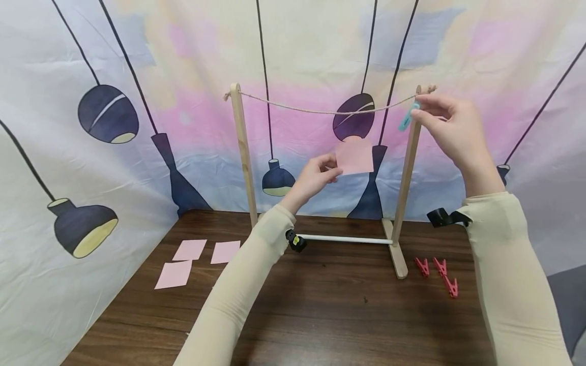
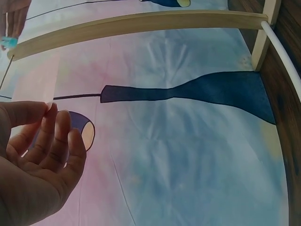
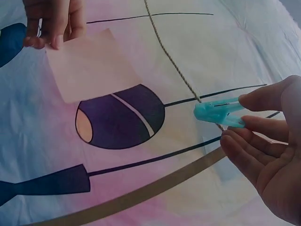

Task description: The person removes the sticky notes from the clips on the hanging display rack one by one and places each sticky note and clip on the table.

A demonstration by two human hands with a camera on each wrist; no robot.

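Between thumb and fingertips, my left hand [image 1: 317, 175] pinches a pink paper square [image 1: 355, 156] by its left edge, held up below the sagging rope [image 1: 311, 110]. My right hand [image 1: 450, 124] pinches a turquoise clothespin [image 1: 405, 118] by its handle ends, near the top of the right wooden post [image 1: 407, 173]. In the right wrist view the clothespin [image 3: 218, 112] points toward the paper side and overlaps the rope [image 3: 174, 61]. The paper [image 3: 91, 66] hangs apart from the clothespin there.
Several more pink paper squares [image 1: 174, 274] lie on the brown table [image 1: 320, 315] at left. Red clothespins [image 1: 442, 268] lie right of the stand's foot [image 1: 397, 262]. A white rod [image 1: 348, 239] joins the posts low down. Behind hangs a cloth printed with lamps [image 1: 197, 101].
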